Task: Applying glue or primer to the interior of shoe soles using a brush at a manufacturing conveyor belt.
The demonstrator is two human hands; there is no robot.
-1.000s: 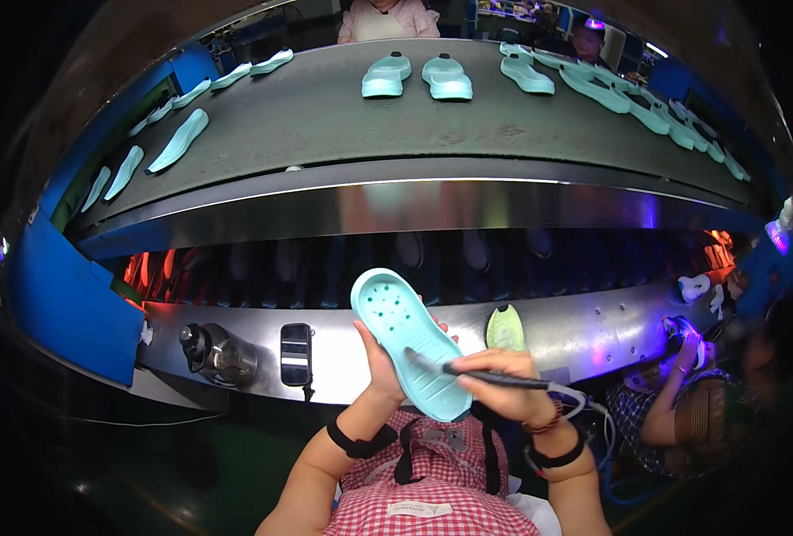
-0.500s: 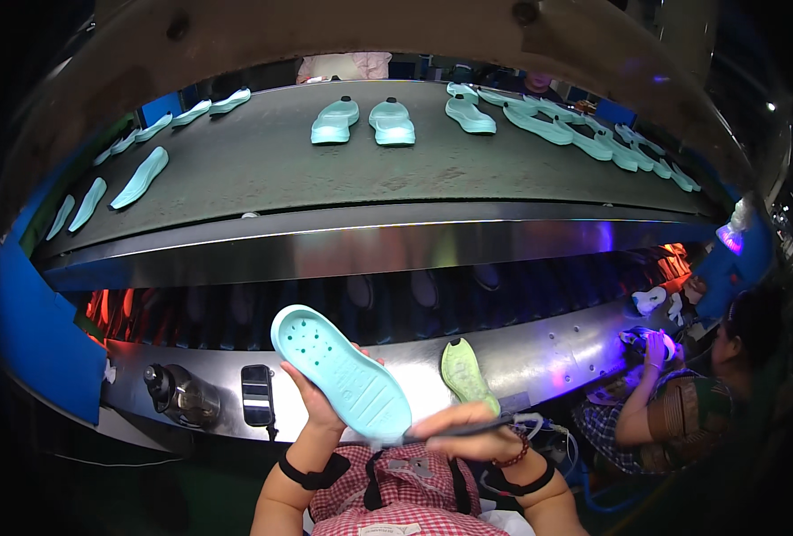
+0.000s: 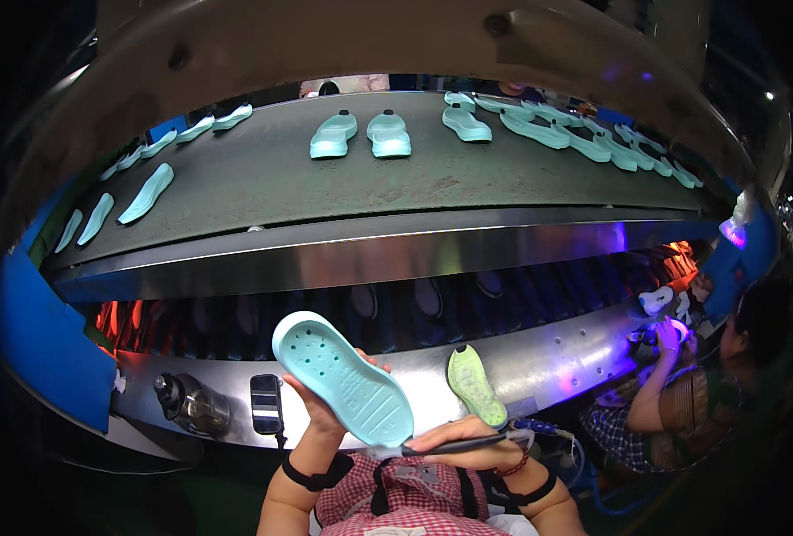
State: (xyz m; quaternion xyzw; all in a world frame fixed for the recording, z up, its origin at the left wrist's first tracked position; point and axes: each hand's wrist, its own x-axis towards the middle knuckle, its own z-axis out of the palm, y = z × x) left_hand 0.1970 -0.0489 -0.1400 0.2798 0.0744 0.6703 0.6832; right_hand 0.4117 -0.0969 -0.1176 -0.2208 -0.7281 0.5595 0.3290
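My left hand is closed around a light turquoise shoe sole, tilted with its broad, hole-dotted end up and to the left. Its patterned inner face shows; some of the fingers are hidden behind it. Held in my right hand is a slim black-handled brush, whose pale, blurred tip is at the lower end of the sole. Whether the tip touches the sole I cannot tell. Just beyond my right hand, a yellow-green sole with a black piece at its far end lies on the metal bench.
A dark bottle and a phone-like device stand on the bench at left. Behind, several turquoise soles ride on a dark conveyor belt above a lower opening. At right a co-worker handles a piece under violet light.
The whole view has shifted slightly, so everything sits a little lower. My right hand has turned, and the brush lies more plainly along the sole's lower end. Both holds are unchanged.
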